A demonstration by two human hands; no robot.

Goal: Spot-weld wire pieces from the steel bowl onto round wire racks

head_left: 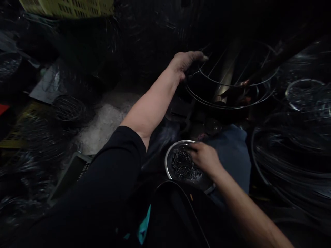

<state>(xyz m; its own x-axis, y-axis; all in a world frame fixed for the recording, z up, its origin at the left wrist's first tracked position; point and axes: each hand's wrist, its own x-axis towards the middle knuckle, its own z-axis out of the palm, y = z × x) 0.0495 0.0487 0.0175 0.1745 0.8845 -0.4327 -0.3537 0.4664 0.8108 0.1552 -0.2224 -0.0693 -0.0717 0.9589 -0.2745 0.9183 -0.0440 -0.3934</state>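
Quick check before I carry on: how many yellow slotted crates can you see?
2: an upper crate at the top left, cut off by the frame, and a lower crate at the left edge. Others may be hidden in the dark.

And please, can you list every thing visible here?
Metal bowl: one, silver-rimmed, lower middle
Bent wires: many, dark grey, inside bowl
Hoops: at least two, grey, upper right
Bar: one, tan, among hoops
Slotted crates: at least two, yellow, left
Bin: one, green, lower left
Round container: one, pale-rimmed, right
Coiled wire: count unclear, grey, right
Fabric: one, blue, beside bowl
Other clutter: too dark
Sleeve: one, black, left arm
Left hand: one, bare, beside hoops
Right hand: one, bare, over bowl
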